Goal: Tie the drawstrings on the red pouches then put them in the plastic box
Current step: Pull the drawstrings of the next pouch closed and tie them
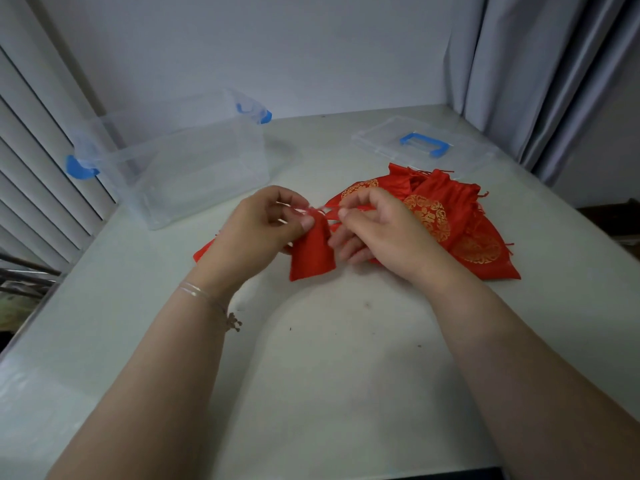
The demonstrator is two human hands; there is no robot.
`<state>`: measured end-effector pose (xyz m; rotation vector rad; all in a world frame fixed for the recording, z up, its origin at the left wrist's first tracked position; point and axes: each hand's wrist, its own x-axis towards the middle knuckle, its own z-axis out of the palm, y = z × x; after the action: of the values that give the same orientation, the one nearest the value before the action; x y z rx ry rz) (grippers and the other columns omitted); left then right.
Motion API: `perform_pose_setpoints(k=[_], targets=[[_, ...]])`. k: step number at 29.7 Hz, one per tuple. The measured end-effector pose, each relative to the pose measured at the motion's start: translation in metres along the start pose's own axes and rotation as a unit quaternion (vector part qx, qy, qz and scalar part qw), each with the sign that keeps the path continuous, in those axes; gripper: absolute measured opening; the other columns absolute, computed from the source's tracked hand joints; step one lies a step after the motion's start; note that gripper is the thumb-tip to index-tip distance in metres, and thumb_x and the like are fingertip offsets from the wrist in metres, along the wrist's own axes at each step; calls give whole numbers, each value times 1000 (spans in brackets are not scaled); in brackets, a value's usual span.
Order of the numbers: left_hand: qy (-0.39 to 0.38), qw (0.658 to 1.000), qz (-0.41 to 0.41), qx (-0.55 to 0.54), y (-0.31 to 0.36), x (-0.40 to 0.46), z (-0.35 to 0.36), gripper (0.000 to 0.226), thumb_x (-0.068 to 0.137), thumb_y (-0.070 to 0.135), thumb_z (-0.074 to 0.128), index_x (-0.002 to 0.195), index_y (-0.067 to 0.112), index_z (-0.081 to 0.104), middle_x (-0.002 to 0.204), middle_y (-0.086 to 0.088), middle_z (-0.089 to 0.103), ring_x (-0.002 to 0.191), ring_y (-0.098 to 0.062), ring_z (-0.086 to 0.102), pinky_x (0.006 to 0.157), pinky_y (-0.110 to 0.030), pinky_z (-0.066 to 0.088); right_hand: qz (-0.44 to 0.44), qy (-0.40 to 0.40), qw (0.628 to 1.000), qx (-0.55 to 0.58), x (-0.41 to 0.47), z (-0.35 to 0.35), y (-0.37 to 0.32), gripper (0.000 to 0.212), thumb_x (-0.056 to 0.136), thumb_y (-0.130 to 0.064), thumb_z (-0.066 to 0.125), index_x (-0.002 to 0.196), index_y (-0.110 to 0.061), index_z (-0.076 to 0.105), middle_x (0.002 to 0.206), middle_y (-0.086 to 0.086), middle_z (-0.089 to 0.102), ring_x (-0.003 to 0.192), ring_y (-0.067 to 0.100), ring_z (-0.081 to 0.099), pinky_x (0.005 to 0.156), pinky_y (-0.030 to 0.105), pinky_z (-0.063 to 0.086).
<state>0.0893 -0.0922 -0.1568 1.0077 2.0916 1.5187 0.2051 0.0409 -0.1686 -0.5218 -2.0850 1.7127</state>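
A small red pouch (311, 252) hangs between my hands above the table, its neck gathered at the top. My left hand (266, 226) pinches the neck and drawstring with thumb and fingers. My right hand (377, 230) pinches the other drawstring end just right of the neck. A pile of red pouches with gold patterns (450, 220) lies on the table behind my right hand. Part of another red pouch (202, 252) shows under my left wrist. The clear plastic box (180, 161) with blue latches stands open at the back left.
The box's clear lid (422, 147) with a blue handle lies at the back right. Grey curtains (540, 81) hang on the right, white slats (41, 150) on the left. The pale table (329, 358) runs to a front edge near me.
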Motion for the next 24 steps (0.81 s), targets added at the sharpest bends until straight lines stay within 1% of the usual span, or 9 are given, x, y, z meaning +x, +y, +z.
perform_pose_setpoints(k=[2,4,6,9,12,15,19,21,24], targets=[[80,994,3,72,-5,6,-13,3,91,18,63,93,20,62,76,2,62,65,-12,56,62,-27,47,-43,68,995,-66,3,-5,5,13,93,-23,56,103,-19,50,72,2,69,58,11,61,56,32,51],[149,962,-8,229,-16,13,-30,5,92,24,60,95,23,63,85,2,61,80,-17,54,69,-28,40,-70,131,979,-142,7,-12,9,11,92,-28,56,101,-25,51,74,0,69,65,10,62,66,36,53],[177,928,-53,325,-32,19,-45,8,92,27,57,97,23,63,93,-1,59,92,-25,54,76,-32,41,-82,176,961,-196,10,-19,13,8,90,-28,56,96,-28,52,74,-5,66,70,10,62,72,39,52],[176,898,-73,397,-52,22,-50,15,92,22,56,104,21,64,108,-10,63,106,-35,52,85,-40,45,-97,237,936,-242,13,-25,14,7,89,-25,56,95,-27,55,72,-14,59,70,9,57,71,36,50],[239,872,-3,427,-51,20,-42,24,90,18,59,114,18,62,118,-13,57,111,-38,45,87,-43,39,-110,326,885,-315,12,-34,13,12,88,-24,56,100,-24,60,99,-5,60,100,19,54,84,35,44],[267,875,102,391,-42,19,-26,20,89,17,59,109,17,64,112,-9,60,104,-36,48,86,-40,38,-18,356,846,-396,15,-48,16,34,88,-35,57,119,-22,56,128,7,47,122,29,39,100,40,32],[206,907,160,331,-36,15,-1,12,91,22,58,99,20,66,97,6,62,93,-21,51,78,-25,34,103,288,841,-446,20,-55,21,62,87,-51,54,134,-13,44,138,14,39,130,34,33,104,48,29],[170,932,149,284,-34,12,9,10,92,24,57,97,23,66,94,14,60,91,-13,51,75,-22,34,122,261,844,-452,21,-57,22,52,87,-50,55,128,-17,52,135,13,45,127,35,37,103,48,31],[122,954,129,240,-31,9,20,10,92,25,56,94,25,66,94,14,64,87,-8,54,71,-22,39,113,247,852,-448,23,-61,26,25,89,-40,56,108,-26,65,125,8,55,119,34,45,98,46,37]])
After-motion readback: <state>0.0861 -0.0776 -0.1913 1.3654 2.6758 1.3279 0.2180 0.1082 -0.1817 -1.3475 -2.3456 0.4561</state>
